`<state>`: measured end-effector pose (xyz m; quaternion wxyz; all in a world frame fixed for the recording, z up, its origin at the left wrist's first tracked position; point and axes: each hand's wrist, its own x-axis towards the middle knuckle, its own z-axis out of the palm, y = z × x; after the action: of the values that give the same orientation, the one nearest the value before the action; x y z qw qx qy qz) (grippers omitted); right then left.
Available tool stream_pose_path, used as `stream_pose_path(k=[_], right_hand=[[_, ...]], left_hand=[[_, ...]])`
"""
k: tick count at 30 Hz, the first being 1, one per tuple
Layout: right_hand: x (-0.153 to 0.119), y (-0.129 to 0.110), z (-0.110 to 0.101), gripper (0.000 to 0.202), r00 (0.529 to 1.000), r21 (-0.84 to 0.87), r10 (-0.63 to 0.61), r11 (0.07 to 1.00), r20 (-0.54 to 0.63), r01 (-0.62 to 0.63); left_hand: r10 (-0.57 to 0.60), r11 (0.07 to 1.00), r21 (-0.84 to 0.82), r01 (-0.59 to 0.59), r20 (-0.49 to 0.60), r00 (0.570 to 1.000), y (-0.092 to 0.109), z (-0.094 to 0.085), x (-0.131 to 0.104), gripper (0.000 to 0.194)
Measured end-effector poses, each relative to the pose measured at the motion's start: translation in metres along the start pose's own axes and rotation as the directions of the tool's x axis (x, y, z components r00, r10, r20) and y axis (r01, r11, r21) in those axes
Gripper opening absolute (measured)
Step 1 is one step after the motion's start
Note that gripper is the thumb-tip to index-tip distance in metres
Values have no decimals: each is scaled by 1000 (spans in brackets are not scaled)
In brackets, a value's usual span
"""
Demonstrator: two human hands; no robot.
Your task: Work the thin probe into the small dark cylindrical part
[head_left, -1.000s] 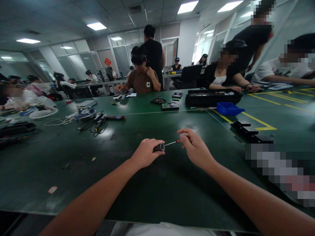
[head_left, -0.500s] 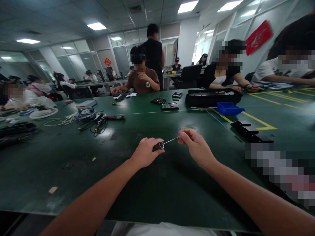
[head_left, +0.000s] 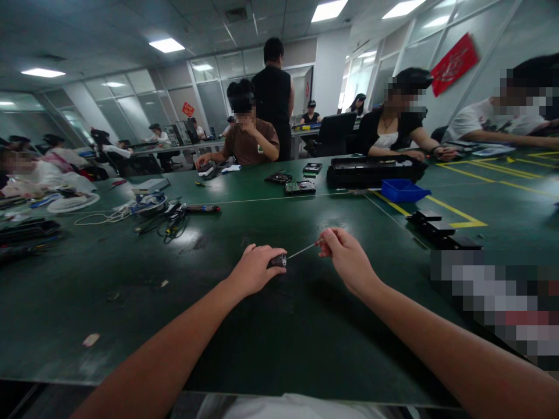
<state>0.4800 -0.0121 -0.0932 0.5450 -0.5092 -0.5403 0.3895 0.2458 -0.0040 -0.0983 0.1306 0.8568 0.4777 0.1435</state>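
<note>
Thin rod (head_left: 301,251) deeper in black handle (head_left: 278,261) than before

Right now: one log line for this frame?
left hand: grips dark cylinder | right hand: pinches thin screwdriver, tip at cylinder | green table

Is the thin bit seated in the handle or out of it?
Seated: the bit runs from the right hand into the end of the handle, held by the left hand.

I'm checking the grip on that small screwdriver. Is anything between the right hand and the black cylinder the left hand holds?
Only the screwdriver's thin shaft spans the gap between the right hand and the black cylinder in the left hand; nothing else visible.
</note>
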Motion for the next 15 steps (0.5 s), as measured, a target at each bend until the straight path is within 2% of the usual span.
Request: stream_pose_path(k=[8,15], right_hand=[[-10,-11,0,28,988,-249,-119,958,94,139],[-12,-9,-2,31,981,-339,-166,921,101,191]], left_hand=[[-4,1000,-24,4,13,1000,11,-1,-1,41],[7,999,-40,-7,4,1000,9,0,-1,41]])
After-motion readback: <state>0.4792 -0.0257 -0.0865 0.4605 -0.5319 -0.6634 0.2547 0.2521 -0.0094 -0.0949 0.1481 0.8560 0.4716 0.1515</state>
